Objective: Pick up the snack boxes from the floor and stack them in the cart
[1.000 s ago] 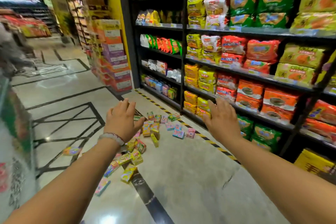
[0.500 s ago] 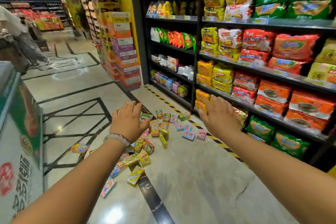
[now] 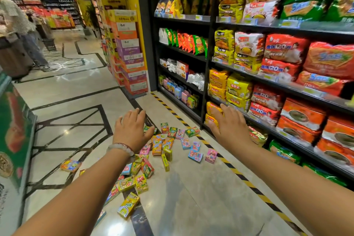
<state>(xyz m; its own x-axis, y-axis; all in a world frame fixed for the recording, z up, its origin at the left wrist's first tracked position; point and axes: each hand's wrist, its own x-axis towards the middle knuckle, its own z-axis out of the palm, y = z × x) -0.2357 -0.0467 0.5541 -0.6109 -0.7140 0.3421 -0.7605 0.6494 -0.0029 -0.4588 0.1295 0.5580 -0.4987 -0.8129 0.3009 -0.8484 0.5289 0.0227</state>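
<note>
Glossy cardboard in yellow, pink, green and blue covered the middle of the frame: the small printed snack boxes (image 3: 164, 151) lay strewn over the pale polished stone floor (image 3: 201, 197), in a loose band running from the lower centre up toward the black shelving unit (image 3: 206, 74) on the right. Most lay flat, a few stood on edge, and their long axes pointed every way.

Both bare arms reached forward from the bottom corners, palms down. The left hand (image 3: 132, 130), a pale bead bracelet (image 3: 120, 148) at its wrist, showed spread and slightly bent fingers and held nothing; it appeared over the upper end of the scatter, the boxes lying just right of and below it in the picture. The right hand (image 3: 228, 128) was likewise open and empty, placed right of the pile in front of the lowest noodle packs.

By this view the left hand was the nearer to the densest cluster, so a downward reach from it looked the shorter move. No cart could be identified with certainty.
</note>
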